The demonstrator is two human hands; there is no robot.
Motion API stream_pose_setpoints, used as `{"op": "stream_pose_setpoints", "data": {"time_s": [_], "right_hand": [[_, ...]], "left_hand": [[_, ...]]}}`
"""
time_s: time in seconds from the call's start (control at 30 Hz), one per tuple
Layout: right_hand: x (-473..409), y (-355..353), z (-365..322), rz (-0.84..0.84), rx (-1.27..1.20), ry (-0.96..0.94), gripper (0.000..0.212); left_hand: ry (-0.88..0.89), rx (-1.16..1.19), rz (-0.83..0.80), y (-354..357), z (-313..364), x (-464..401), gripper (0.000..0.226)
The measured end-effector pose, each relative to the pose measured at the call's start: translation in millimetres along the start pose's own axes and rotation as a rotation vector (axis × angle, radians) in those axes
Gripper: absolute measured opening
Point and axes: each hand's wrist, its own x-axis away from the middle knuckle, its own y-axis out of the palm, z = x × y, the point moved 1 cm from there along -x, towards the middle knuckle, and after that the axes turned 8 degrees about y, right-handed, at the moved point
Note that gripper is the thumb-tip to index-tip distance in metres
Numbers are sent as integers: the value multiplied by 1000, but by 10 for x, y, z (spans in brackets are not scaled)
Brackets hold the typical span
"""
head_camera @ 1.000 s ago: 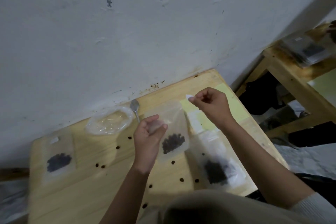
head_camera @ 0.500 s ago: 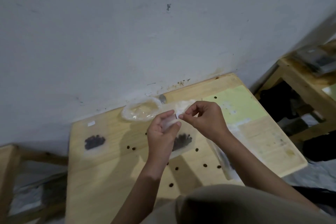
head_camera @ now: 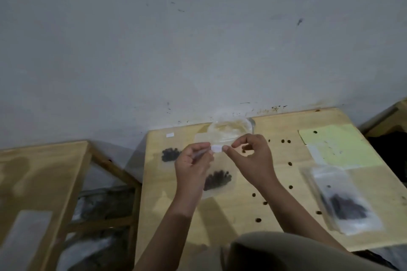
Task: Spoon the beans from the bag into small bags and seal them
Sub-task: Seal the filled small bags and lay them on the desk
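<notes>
Both hands are raised over the wooden table. My left hand pinches the top of a small clear bag with dark beans in its bottom. My right hand pinches a small white strip at the bag's top edge, between the two hands. A second small bag with beans lies flat at the table's far left. The larger bag of beans lies at the right. Several loose beans are scattered on the table.
A crumpled clear plastic bag sits against the wall behind my hands. A yellow-green sheet lies at the far right. A white strip lies near the far left corner. Another wooden table stands to the left across a gap.
The camera has swung left, so the table sits further right in view. My right hand came to the bag's top and now pinches the white strip beside my left hand.
</notes>
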Motion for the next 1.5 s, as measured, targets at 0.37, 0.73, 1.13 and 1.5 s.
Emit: {"op": "stream_pose_setpoints", "data": {"time_s": [0.37,0.73,1.13,1.5], "right_hand": [[-48,1099,335,-365,-56,195,37],[-677,1872,662,-279,357,193,48],[-724,1980,689,-297,460,190,47],[-461,5,880,51,327,160,27]], "left_hand": [[-156,-343,65,-1010,-360,-675,34],[-58,-944,-126,-1229,-922,-1202,44],[-88,-1165,-136,-1289,-1090,-1385,38],[-12,-663,-274,257,-1056,-193,23]]}}
